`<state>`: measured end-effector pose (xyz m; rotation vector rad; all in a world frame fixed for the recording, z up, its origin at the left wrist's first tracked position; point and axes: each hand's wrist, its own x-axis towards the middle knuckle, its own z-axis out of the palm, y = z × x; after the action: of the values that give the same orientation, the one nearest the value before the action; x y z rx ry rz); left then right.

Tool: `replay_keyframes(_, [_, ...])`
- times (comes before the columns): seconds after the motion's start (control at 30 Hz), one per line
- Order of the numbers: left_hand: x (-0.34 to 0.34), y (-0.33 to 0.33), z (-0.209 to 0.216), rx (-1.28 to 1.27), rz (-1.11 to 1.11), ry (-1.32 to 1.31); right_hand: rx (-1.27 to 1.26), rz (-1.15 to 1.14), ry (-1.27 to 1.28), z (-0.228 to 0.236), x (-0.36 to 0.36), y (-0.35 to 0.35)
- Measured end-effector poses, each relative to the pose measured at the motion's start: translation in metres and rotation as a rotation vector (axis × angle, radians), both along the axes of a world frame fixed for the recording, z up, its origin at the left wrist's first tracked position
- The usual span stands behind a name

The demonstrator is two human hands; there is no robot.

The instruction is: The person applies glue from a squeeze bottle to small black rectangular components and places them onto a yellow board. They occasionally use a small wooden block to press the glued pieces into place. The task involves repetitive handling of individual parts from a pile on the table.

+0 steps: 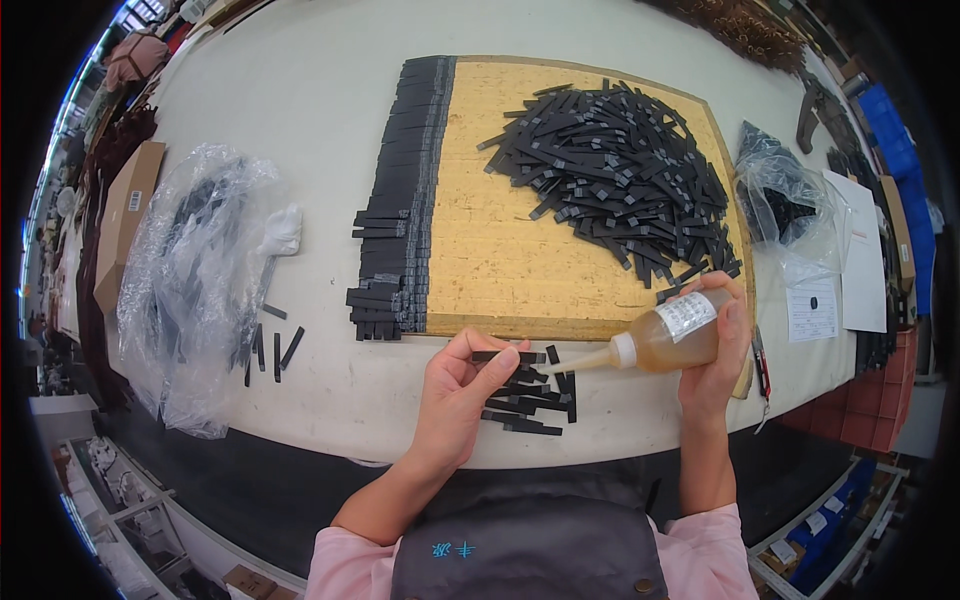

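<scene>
My left hand (458, 392) pinches a short black strip (486, 356) between thumb and fingers, just in front of the yellowish board (490, 240). In my right hand (712, 375) is a squeeze bottle (665, 338) of amber liquid, tilted on its side. Its long pale nozzle points left, and the tip is close to the end of the pinched strip; whether they touch I cannot tell. Below, several loose black strips (530, 405) lie on the table. A large heap of black strips (610, 165) covers the board's right part, and a row of strips (405, 170) lines its left edge.
A clear plastic bag (190, 300) with dark contents lies at left, beside a cardboard box (130, 225) and a few loose strips (277, 355). To the right are another plastic bag (790, 215), papers (812, 312) and a red-handled cutter (761, 365). Scissors-like dark handles (808, 115) lie farther back.
</scene>
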<state>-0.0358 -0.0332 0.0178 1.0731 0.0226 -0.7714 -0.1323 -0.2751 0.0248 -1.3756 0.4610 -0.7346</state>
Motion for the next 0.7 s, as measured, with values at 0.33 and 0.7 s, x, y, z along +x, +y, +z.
replay_keyframes(0.33, [0.005, 0.043, 0.031, 0.36, 0.284, -1.485, 0.573, -0.175, -0.196, 0.022, -0.009, -0.046])
replay_keyframes(0.7, [0.043, 0.03, -0.014, 0.57, 0.284, -2.231, -0.005, -0.018, -0.082, 0.013, 0.007, 0.007])
